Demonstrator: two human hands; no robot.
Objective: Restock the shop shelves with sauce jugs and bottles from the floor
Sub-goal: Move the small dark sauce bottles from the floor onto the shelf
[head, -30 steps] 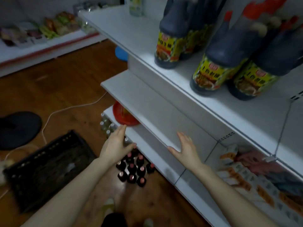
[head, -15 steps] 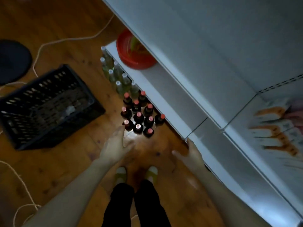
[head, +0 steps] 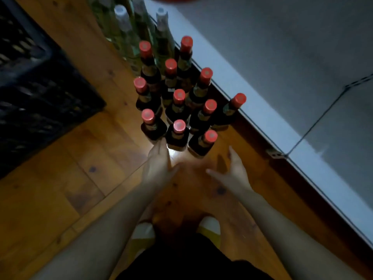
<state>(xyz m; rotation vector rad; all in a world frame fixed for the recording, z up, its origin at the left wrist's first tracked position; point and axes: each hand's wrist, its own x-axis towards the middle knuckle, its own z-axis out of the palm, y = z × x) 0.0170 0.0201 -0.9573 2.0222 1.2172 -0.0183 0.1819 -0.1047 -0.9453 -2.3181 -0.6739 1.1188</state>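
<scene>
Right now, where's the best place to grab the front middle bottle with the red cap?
The front middle bottle stands upright, neighbours tight on both sides, so only its neck is free. Probably take the neck just under the red cap, from above on the near side.

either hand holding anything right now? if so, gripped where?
Nothing held. Left hand and right hand are both open, extended toward the red-capped bottles on the floor; neither grips one.

I can't read a single word or number from here. The dark bottles (head: 177, 136) with red caps on the floor carry neck and body labels, but they're too dim and blurred to make out; the pale bottles (head: 163, 35) behind are no better.
</scene>
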